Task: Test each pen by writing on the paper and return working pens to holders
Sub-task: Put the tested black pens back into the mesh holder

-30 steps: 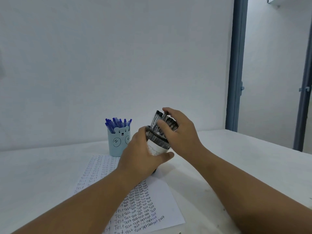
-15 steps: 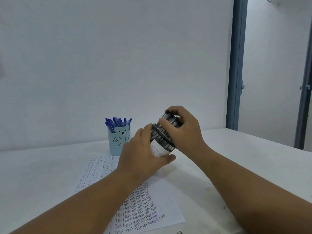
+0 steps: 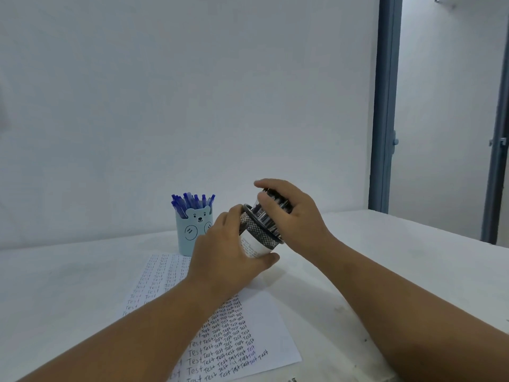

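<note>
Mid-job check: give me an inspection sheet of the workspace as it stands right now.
Surface: white table, some small dark marks near the right forearm.
Job's things: mesh holder tilted, black pens inside; bear holder upright with blue pens; paper covered in "Test" writing.
Clutter: nothing seen.
Grippers: left hand grips the mesh holder's body; right hand curls over the black pens' tops.
Cables: nothing seen.
Surroundings: white wall, blue door frame at right.
</note>
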The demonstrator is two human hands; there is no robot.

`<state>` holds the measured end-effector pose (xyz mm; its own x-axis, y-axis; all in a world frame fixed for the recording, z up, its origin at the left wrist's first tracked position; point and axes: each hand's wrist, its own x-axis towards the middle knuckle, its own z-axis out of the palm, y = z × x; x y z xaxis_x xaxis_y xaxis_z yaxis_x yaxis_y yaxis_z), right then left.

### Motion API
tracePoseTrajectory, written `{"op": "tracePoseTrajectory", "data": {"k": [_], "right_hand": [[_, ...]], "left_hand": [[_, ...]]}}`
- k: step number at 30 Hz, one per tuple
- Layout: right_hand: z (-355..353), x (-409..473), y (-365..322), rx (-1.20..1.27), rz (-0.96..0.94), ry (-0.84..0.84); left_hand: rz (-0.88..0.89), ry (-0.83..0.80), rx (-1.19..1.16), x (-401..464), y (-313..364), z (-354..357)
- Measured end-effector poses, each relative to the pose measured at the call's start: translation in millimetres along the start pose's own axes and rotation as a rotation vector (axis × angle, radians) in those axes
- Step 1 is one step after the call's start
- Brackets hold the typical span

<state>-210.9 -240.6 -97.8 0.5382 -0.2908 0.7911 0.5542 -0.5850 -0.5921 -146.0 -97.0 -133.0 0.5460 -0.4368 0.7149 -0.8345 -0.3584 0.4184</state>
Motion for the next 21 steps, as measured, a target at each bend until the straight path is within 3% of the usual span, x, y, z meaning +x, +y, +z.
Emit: {"op": "tracePoseTrajectory", "data": {"k": [10, 13, 16, 18, 21], "right_hand": [[-2, 3, 9, -0.12, -0.049, -0.021], [-6, 7, 7, 0.0, 0.016, -0.046], [-20, 16, 20, 0.053, 0.116, 0.05], [-31, 14, 38, -0.101, 0.167, 0.041], [-49, 9, 82, -0.564, 0.269, -0.198]], "left_hand": [[-0.029, -0.013, -0.064, 2, -6, 4], [-0.108, -0.001, -0.171, 2, -9, 6], [-0.198, 0.011, -0.318, 3, -13, 5], [-0.267, 0.038, -0.391, 5, -18, 5], [-0.387, 0.085, -0.416, 9, -26, 7]]}}
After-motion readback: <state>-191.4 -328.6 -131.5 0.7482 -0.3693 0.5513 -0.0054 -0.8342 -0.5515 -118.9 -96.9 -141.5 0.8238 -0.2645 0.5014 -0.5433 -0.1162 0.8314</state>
